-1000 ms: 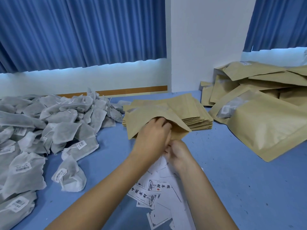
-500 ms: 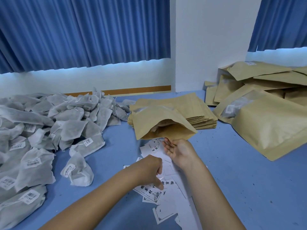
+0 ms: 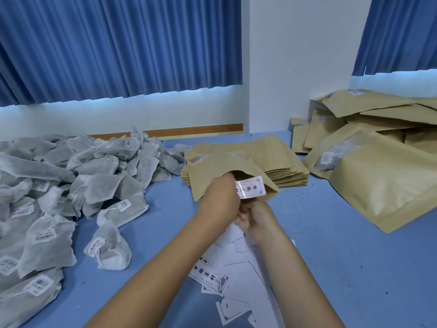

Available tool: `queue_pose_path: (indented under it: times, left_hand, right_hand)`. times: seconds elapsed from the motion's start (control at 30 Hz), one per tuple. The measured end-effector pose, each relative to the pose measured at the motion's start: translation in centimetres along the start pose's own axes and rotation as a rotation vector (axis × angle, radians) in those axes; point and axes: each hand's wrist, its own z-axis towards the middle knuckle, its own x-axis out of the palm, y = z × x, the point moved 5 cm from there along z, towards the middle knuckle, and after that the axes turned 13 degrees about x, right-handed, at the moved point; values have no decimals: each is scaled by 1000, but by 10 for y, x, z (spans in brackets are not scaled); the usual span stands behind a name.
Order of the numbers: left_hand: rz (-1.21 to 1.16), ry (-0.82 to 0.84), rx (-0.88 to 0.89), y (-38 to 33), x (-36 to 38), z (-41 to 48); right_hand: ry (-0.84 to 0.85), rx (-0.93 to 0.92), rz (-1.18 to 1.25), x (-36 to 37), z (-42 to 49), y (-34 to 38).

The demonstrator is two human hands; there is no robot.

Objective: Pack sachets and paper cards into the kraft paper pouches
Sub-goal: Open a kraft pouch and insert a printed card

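One white printed paper card (image 3: 250, 189) is pinched in the left hand (image 3: 220, 200) at mid-frame, right at the gaping mouth of the open tan kraft paper pouch (image 3: 208, 171). It is held flat and end-on, I judge, so it can slide in without catching the lip. The pouch lies on top of the stack of flat kraft pouches (image 3: 286, 164), mouth towards the camera, which leaves the next one ready beneath it.

Just below, the right hand (image 3: 260, 221) reaches up to the pouch's near edge. Its fingers are hidden behind the left hand, so I cannot tell whether it grips the lip or only steadies it; its likely job is to keep the mouth spread.

Under both wrists, at lower centre, loose white paper cards (image 3: 238, 256) are fanned over the blue worktop (image 3: 331, 245), within easy reach. A heap of grey-white mesh sachets (image 3: 82, 176) fills the left of the frame and filled kraft pouches (image 3: 383, 185) are piled at the right — supply on one side, finished work on the other.
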Motion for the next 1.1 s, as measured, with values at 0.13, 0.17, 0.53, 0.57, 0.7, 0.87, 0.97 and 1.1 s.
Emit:
queue_pose_path:
  times: [0.13,0.17,0.53,0.57,0.7,0.87,0.97,1.1]
  left_hand:
    - [557,-80,58,-17,5,15]
    - [600,-119,62,-17,6,22]
    - [593,-138,130,-18,3,9]
    - [647,-234,218,-27,-4,-3]
    - [727,-433,357,-28,-17,-13]
    - [631,-513,377,-11,-5,-8]
    - [559,-284,457,-8,19,4]
    - [556,134,229,13,50,17]
  right_hand:
    - [-21,-3,-63,0,-2,1]
    - [-33,-12,-75,0,-3,1]
    - [-65,-24,-89,1,-9,4]
    - [-56,-35,-105,2,-10,4]
    - [12,-74,54,10,-13,5]
    - [-36,-180,-9,8,-19,14]
    - [-145,-229,-116,4,-20,15]
    - [-255,-223,-231,-2,-16,13]
